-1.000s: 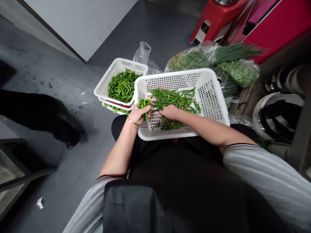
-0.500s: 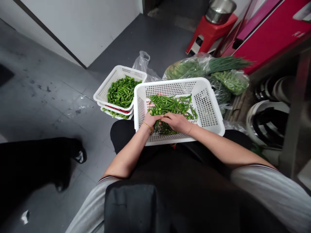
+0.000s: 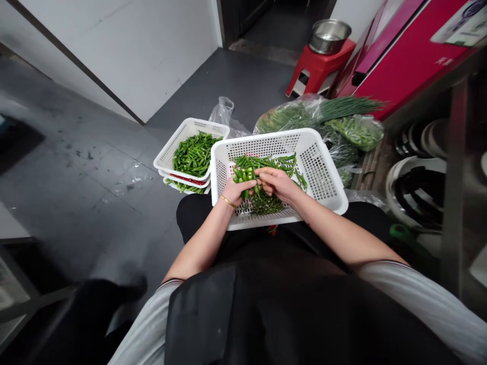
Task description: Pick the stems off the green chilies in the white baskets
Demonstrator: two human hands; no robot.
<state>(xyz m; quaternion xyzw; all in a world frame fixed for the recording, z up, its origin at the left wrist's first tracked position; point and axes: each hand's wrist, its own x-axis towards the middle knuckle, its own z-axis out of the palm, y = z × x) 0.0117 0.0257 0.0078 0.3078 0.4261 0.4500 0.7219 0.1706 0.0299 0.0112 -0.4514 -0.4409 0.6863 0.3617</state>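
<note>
A white perforated plastic basket (image 3: 323, 175) rests across my lap, with loose green chili peppers (image 3: 283, 161) spread along its far side. My left hand (image 3: 238, 191) is closed round a bunch of green chili peppers (image 3: 247, 176), their ends pointing up and away from me. Close beside that bunch, my right hand (image 3: 276, 182) has its fingers bent together at the peppers; whatever is between the fingertips is too small to make out. Below both hands lies a heap of thin green stems (image 3: 266, 204) on the basket floor.
To the left stands a stack of white baskets (image 3: 163, 161), the top one holding cut-looking green peppers (image 3: 194, 154). Bagged greens (image 3: 285, 116) lie beyond my basket. A red stool (image 3: 317, 66) carries a metal pot (image 3: 330, 36). Another person's dark-clothed leg (image 3: 87, 314) is at lower left.
My right hand has drawn slightly away from my left, and the bunch in my left hand shows more clearly. The other person's legs have moved toward the bottom left. My view has shifted a little.
</note>
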